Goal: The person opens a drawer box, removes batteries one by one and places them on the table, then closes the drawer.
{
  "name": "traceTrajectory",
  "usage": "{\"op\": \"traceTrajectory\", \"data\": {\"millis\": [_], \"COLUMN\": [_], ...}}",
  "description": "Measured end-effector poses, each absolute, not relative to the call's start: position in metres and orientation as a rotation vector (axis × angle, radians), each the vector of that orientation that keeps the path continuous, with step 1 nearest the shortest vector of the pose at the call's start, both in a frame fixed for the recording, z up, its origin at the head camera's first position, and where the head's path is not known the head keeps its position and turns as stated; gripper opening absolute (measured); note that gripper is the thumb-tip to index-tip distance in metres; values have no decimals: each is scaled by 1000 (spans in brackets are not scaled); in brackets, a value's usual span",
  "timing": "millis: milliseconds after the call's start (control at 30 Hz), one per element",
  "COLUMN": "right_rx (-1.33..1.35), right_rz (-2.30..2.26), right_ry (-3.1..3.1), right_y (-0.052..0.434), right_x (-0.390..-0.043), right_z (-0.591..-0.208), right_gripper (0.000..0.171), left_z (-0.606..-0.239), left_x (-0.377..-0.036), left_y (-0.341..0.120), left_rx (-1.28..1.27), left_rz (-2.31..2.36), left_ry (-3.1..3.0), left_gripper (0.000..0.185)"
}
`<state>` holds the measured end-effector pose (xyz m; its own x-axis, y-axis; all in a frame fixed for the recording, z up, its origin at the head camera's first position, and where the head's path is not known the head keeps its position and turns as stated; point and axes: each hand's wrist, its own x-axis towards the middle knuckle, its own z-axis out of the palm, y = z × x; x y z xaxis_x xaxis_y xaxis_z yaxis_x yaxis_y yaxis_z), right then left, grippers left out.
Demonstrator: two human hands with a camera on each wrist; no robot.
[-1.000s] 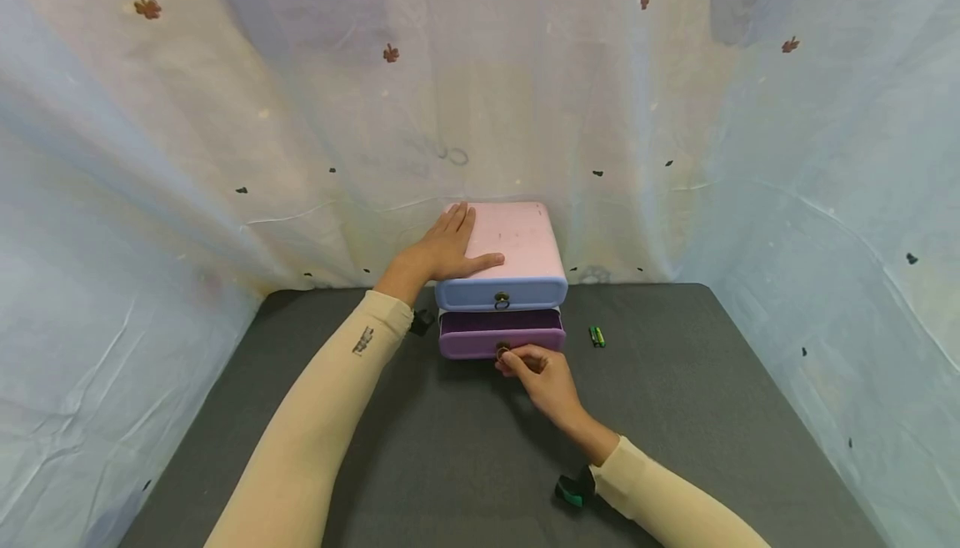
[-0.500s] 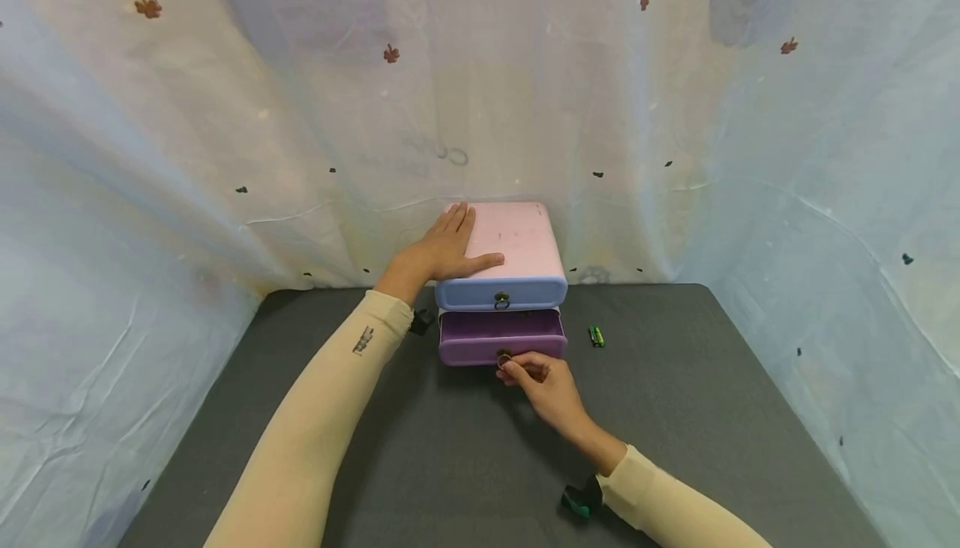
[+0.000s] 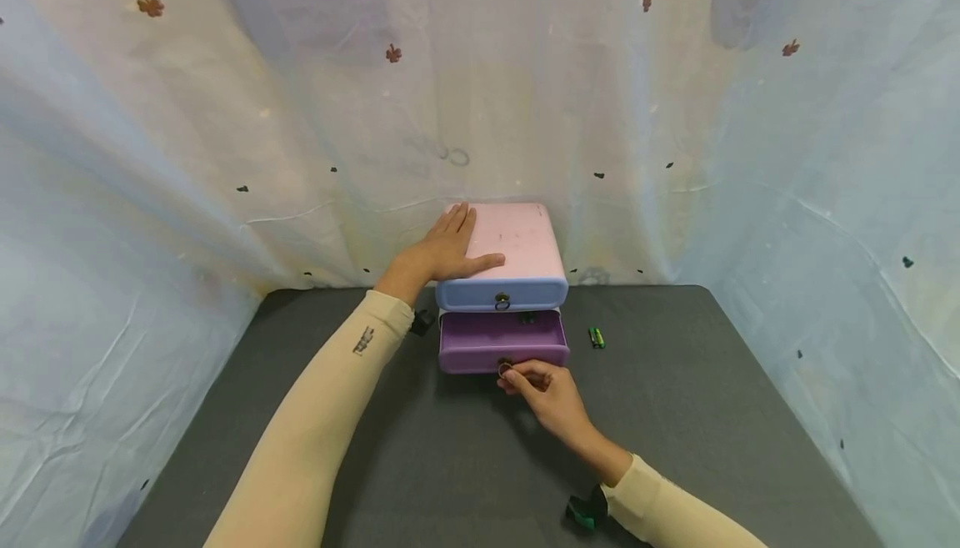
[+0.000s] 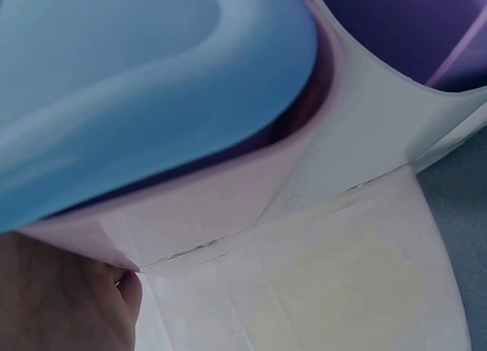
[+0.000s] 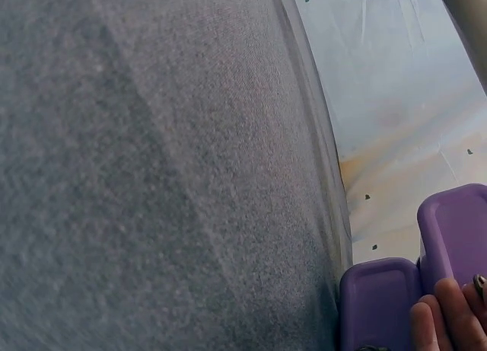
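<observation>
Right hand (image 3: 546, 388) pinches the purple drawer's (image 3: 501, 341) ring pull (image 3: 504, 364); left hand (image 3: 442, 249), spread flat, steadies the likely light, stiff box (image 3: 517, 239).

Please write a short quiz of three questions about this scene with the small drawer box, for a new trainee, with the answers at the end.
1. True or false: the purple drawer is pulled partly out.
2. What does the right hand pinch? A) the green battery B) the ring pull of the purple drawer C) the ring of the blue drawer
3. Fill in: the left hand rests flat on the ____ top of the drawer box.

Key: 1 true; 2 B; 3 pink.
</observation>
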<state>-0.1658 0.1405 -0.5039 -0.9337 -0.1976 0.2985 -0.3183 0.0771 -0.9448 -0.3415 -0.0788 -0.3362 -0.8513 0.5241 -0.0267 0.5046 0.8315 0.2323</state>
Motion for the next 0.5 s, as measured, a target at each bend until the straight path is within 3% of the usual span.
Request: {"op": "traceTrajectory", "data": {"millis": [500], "right_rx": [586], "right_rz": [2065], "right_ry": [-2216], "right_y": [145], "right_x": [-156], "right_z": [-507], "right_gripper": [14], "left_z": [-335], "left_x": [-342], "left_y": [-77], "left_rx": [823], "left_rz": [335], "left_ry": [2918], "left_gripper": [115]}}
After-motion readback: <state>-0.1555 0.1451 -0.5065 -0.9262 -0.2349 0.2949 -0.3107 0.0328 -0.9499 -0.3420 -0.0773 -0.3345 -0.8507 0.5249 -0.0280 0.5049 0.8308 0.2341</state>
